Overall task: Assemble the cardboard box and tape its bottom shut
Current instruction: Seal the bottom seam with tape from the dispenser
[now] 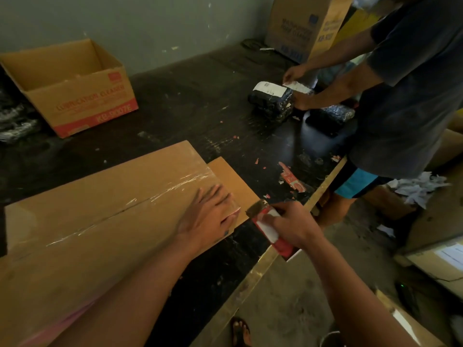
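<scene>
My box (100,221) lay on the counter (200,108); an open carton (75,91) stood behind it, wrapped parcels (271,103) far right.

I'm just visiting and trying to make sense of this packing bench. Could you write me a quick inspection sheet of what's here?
Surface: dark worktable, scuffed, with a pale wooden front edge.
Job's things: cardboard box lying bottom up, clear tape along its centre seam; red tape dispenser at the box's right end.
Clutter: red and white paper scraps; open printed carton at back left; black wrapped parcel with a white label.
Grippers: left hand flat on the taped end; right hand gripping the dispenser.
Cables: nothing seen.
Surroundings: second person labelling parcels; tall carton behind; crumpled paper on the floor.
</scene>
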`<action>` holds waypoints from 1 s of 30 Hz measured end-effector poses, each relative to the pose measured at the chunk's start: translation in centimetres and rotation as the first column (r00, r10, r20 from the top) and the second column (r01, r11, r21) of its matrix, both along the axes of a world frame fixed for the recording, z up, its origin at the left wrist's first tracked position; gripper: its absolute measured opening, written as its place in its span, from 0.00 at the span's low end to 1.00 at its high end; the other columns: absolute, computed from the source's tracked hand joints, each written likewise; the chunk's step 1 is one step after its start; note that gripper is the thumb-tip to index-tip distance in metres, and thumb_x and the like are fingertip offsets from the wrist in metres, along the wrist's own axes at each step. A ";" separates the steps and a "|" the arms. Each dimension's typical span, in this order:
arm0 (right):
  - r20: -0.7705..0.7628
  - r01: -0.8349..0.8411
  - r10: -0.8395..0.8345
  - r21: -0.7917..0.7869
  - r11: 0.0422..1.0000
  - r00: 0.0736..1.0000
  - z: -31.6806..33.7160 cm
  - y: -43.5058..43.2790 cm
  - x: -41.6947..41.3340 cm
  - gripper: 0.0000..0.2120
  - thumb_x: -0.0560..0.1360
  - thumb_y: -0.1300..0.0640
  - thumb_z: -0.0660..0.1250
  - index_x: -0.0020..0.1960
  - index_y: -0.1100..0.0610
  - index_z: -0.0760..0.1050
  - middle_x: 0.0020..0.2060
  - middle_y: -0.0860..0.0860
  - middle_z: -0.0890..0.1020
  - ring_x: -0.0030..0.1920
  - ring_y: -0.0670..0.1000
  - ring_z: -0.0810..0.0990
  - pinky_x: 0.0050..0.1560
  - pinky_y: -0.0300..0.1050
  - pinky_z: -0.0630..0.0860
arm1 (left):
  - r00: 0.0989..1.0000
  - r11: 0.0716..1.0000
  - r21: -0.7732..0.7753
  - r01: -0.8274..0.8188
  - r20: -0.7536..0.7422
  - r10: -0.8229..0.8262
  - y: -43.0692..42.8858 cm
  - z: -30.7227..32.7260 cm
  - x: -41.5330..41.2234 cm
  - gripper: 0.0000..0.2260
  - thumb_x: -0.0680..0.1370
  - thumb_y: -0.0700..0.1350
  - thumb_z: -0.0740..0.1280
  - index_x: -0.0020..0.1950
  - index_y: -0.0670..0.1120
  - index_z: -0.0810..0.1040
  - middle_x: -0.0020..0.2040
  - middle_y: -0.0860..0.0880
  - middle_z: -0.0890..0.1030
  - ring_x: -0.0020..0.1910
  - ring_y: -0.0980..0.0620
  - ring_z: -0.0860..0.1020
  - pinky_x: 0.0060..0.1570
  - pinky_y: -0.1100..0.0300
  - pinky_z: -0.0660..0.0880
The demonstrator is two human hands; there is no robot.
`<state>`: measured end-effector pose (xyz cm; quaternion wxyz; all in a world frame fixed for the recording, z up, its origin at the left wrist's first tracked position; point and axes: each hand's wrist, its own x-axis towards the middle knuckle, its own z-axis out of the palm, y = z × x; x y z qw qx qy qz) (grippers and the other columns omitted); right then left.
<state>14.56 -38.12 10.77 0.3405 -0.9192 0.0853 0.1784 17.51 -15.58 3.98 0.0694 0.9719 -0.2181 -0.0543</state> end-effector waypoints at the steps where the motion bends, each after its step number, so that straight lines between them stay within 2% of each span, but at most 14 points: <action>1: 0.008 -0.018 0.018 -0.004 1.000 1.000 0.3 -0.1 0.3 0.16 0.78 0.43 0.71 0.61 0.51 0.82 0.43 0.46 0.83 0.42 0.45 0.83 0.42 0.43 0.81 | 1.000 1.000 -0.009 -0.019 -0.007 0.019 0.1 0.0 0.1 0.31 0.82 0.63 0.46 0.81 0.50 0.60 0.83 0.48 0.55 0.82 0.49 0.50 0.80 0.43 0.50; 3: 0.044 -0.047 0.048 -0.023 0.999 0.998 0.8 0.1 0.9 0.16 0.77 0.41 0.71 0.59 0.51 0.83 0.45 0.47 0.86 0.43 0.46 0.84 0.46 0.47 0.82 | 0.998 0.999 -0.020 -0.050 -0.023 0.050 0.2 0.1 0.2 0.31 0.82 0.62 0.52 0.82 0.48 0.59 0.83 0.49 0.56 0.82 0.51 0.50 0.80 0.46 0.49; 5: 0.077 -0.088 0.089 -0.022 0.996 0.993 1.5 0.6 1.6 0.15 0.77 0.42 0.72 0.57 0.50 0.84 0.45 0.48 0.86 0.43 0.47 0.84 0.47 0.47 0.82 | 0.996 0.996 -0.049 -0.078 -0.040 0.077 0.2 0.9 0.2 0.34 0.81 0.63 0.55 0.82 0.46 0.59 0.83 0.50 0.57 0.82 0.52 0.52 0.80 0.48 0.50; 9: 0.106 -0.204 0.202 0.009 0.979 0.974 2.5 2.2 3.2 0.13 0.77 0.44 0.72 0.57 0.50 0.85 0.44 0.47 0.86 0.41 0.43 0.83 0.36 0.41 0.74 | 0.981 0.966 -0.174 -0.192 -0.010 0.193 1.0 3.6 -0.2 0.34 0.79 0.65 0.57 0.78 0.44 0.68 0.78 0.48 0.69 0.77 0.51 0.64 0.75 0.58 0.56; 11: 0.099 -0.250 0.244 0.052 0.967 0.965 3.3 3.4 4.2 0.13 0.77 0.44 0.72 0.56 0.51 0.85 0.45 0.47 0.86 0.41 0.42 0.83 0.35 0.38 0.73 | 0.963 0.945 -0.190 -0.266 -0.009 0.269 2.3 4.7 -0.7 0.29 0.80 0.59 0.63 0.77 0.45 0.69 0.77 0.47 0.71 0.76 0.49 0.67 0.74 0.58 0.59; 14: 0.096 -0.333 0.323 0.128 0.934 0.942 4.4 6.2 5.3 0.11 0.78 0.46 0.72 0.56 0.51 0.84 0.44 0.47 0.85 0.45 0.47 0.83 0.38 0.41 0.73 | 0.919 0.905 -0.181 -0.384 0.014 0.393 5.4 6.1 -1.5 0.27 0.79 0.54 0.68 0.76 0.45 0.72 0.73 0.46 0.75 0.71 0.48 0.72 0.71 0.57 0.65; 18: 0.108 -0.441 0.428 0.173 0.881 0.897 5.1 10.8 5.9 0.07 0.78 0.46 0.72 0.51 0.49 0.84 0.42 0.45 0.85 0.46 0.50 0.83 0.41 0.44 0.74 | 0.832 0.830 -0.112 -0.547 0.032 0.553 10.1 7.1 -4.1 0.27 0.80 0.54 0.67 0.77 0.47 0.70 0.75 0.48 0.73 0.72 0.48 0.71 0.71 0.55 0.66; 19: 0.115 -0.463 0.449 0.183 0.867 0.886 5.2 12.1 5.8 0.07 0.77 0.46 0.72 0.50 0.48 0.84 0.41 0.45 0.85 0.46 0.49 0.83 0.40 0.43 0.75 | 0.809 0.807 -0.095 -0.582 0.036 0.587 11.2 7.2 -5.0 0.27 0.80 0.54 0.66 0.78 0.47 0.69 0.75 0.49 0.72 0.73 0.49 0.69 0.72 0.56 0.66; 21: 0.108 -0.493 0.481 0.202 0.846 0.870 5.5 14.4 5.2 0.05 0.77 0.46 0.73 0.51 0.45 0.84 0.41 0.42 0.84 0.42 0.46 0.83 0.32 0.34 0.73 | 0.766 0.766 -0.076 -0.638 0.042 0.642 13.6 7.1 -6.7 0.27 0.80 0.53 0.66 0.78 0.48 0.69 0.76 0.50 0.71 0.73 0.49 0.69 0.71 0.56 0.65; 22: 0.100 -0.505 0.496 0.216 0.836 0.863 5.5 15.5 4.9 0.06 0.77 0.46 0.73 0.52 0.46 0.84 0.41 0.43 0.85 0.40 0.45 0.83 0.31 0.34 0.73 | 0.744 0.745 -0.075 -0.663 0.040 0.667 14.7 7.0 -7.5 0.26 0.80 0.53 0.66 0.78 0.48 0.69 0.76 0.50 0.72 0.73 0.50 0.69 0.71 0.57 0.66; 24: 0.088 -0.522 0.517 0.237 0.819 0.852 5.2 17.8 4.3 0.09 0.75 0.47 0.74 0.52 0.49 0.86 0.42 0.48 0.87 0.40 0.49 0.85 0.37 0.42 0.78 | 0.698 0.698 -0.070 -0.712 0.033 0.715 17.1 6.8 -9.1 0.26 0.80 0.53 0.66 0.77 0.48 0.70 0.75 0.50 0.72 0.72 0.49 0.70 0.71 0.57 0.66; 27: 0.062 -0.533 0.537 0.265 0.804 0.841 4.6 21.0 3.3 0.07 0.74 0.47 0.75 0.48 0.50 0.87 0.40 0.50 0.88 0.40 0.53 0.87 0.45 0.54 0.83 | 0.643 0.642 -0.068 -0.764 0.017 0.766 20.6 5.9 -11.1 0.24 0.80 0.53 0.65 0.76 0.48 0.72 0.74 0.50 0.73 0.71 0.49 0.71 0.70 0.56 0.69; 30: 0.048 -0.511 0.523 0.309 0.802 0.851 4.1 23.8 2.2 0.06 0.74 0.49 0.76 0.47 0.51 0.87 0.40 0.51 0.88 0.42 0.56 0.87 0.45 0.55 0.83 | 0.645 0.643 -0.081 -0.762 -0.012 0.764 24.4 4.7 -12.6 0.22 0.79 0.54 0.65 0.72 0.51 0.75 0.73 0.52 0.74 0.71 0.49 0.71 0.69 0.52 0.71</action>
